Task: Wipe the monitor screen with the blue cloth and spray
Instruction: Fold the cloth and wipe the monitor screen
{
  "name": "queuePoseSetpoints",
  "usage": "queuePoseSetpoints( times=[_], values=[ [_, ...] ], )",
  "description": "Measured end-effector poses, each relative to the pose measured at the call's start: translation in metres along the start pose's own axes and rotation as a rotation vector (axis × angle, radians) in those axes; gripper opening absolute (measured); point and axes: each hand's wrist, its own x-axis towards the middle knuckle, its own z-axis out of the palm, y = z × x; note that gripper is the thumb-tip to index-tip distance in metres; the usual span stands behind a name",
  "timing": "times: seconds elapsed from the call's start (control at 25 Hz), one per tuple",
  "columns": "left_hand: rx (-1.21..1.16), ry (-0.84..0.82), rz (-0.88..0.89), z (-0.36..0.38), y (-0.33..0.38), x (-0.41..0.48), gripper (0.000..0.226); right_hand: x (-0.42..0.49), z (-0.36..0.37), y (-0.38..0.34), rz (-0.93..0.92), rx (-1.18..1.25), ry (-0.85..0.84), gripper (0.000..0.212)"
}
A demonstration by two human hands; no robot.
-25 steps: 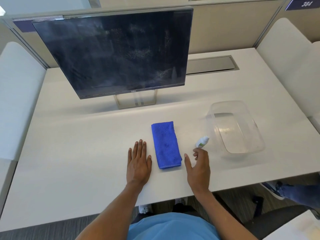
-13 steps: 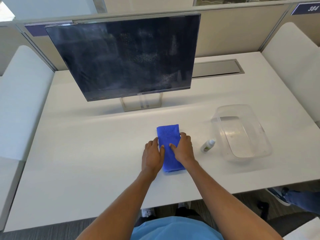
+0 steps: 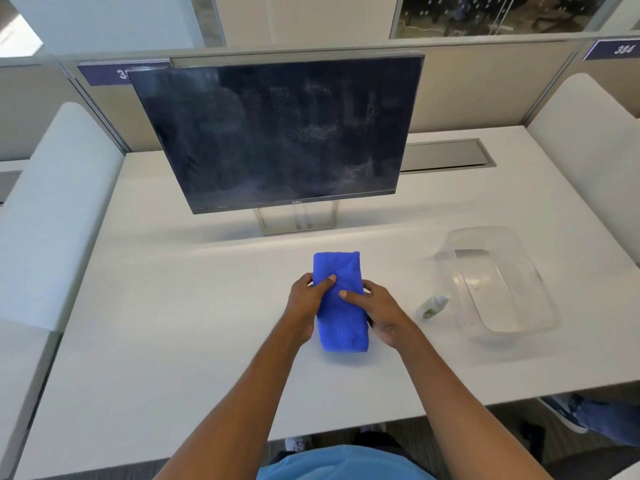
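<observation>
Your left hand (image 3: 306,306) and right hand (image 3: 377,313) both grip the folded blue cloth (image 3: 341,299) on the white desk (image 3: 173,323), one on each long edge with thumbs pressed on top. Just right of your right hand the small spray bottle (image 3: 433,305) lies beside a clear plastic tub (image 3: 498,285). Beyond your fingertips stands the smudged monitor (image 3: 277,133).

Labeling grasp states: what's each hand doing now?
Left hand: closed on the blue cloth.
Right hand: closed on the same cloth.
</observation>
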Motion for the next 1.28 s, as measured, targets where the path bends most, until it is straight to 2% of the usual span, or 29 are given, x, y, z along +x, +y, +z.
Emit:
queuePoseSetpoints(
  times=[0.12,0.32,0.6,0.8,0.92,1.04,1.16,1.28],
  values=[
    [-0.069,-0.126,-0.001,-0.003,0.032,-0.005,0.034,-0.004,0.006,-0.017,-0.065,0.118,-0.164,0.050],
    [0.018,-0.223,0.174,0.004,0.089,-0.014,0.025,-0.010,0.016,-0.065,-0.238,0.139,-0.152,0.049],
    [0.239,-0.052,0.486,0.029,0.149,-0.013,0.019,-0.008,0.033,-0.125,-0.408,0.209,-0.085,0.046],
    [0.283,-0.060,0.582,0.047,0.178,-0.004,0.016,0.002,0.034,-0.148,-0.323,0.456,-0.180,0.043],
    [0.362,-0.016,0.670,0.053,0.198,0.001,0.017,0.010,0.032,-0.168,-0.374,0.502,-0.182,0.042],
    [0.487,0.140,0.848,0.052,0.221,0.001,0.027,0.016,0.028,-0.195,-0.544,0.400,-0.012,0.040],
    [0.616,0.316,1.128,0.045,0.244,0.003,0.035,0.023,0.014,-0.222,-0.685,0.284,0.313,0.023],
    [0.872,0.486,1.270,0.030,0.271,0.011,0.046,0.039,0.002,-0.247,-0.845,0.070,0.640,0.031]
  ],
)
